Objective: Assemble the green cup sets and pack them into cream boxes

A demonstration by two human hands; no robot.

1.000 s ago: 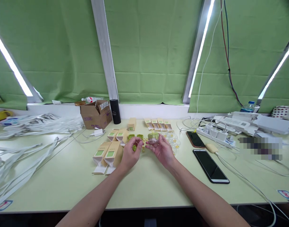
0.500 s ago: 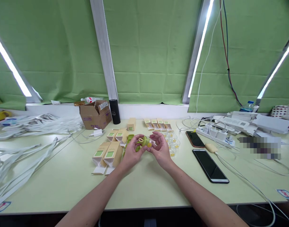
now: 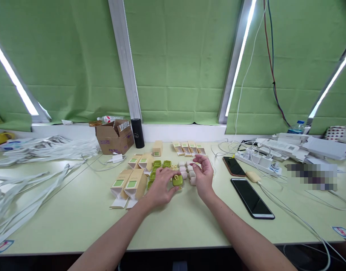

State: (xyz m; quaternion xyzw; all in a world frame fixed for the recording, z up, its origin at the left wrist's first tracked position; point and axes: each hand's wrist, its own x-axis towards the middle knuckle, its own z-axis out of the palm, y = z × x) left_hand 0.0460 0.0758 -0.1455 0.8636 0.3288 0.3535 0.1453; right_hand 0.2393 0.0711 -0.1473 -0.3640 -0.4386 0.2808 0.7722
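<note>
My left hand (image 3: 161,186) is closed on a small green-capped container (image 3: 177,180) with a pale loop on top and a clear lower part, low over the table. Just right of it, my right hand (image 3: 203,175) is open, its fingers loosely curled and parted, with nothing seen in them. Small whitish cylinders (image 3: 183,169) stand in rows between the hands, partly covered by the right one. Beyond the left hand are several green square cups (image 3: 157,163) and a group of small yellowish pieces (image 3: 174,166).
Cardboard boxes with green labels (image 3: 136,183) stand open at left, and several more (image 3: 188,148) lie at the back. Two phones (image 3: 252,197) and a power strip (image 3: 257,160) with trailing cables are on the right. A brown carton (image 3: 113,141) and black bottle (image 3: 137,133) stand behind.
My left hand has lowered the green-capped container, turning its loop upward. My right hand has let go of it and moved right. The whitish cylinders now show where clear cups were visible.
</note>
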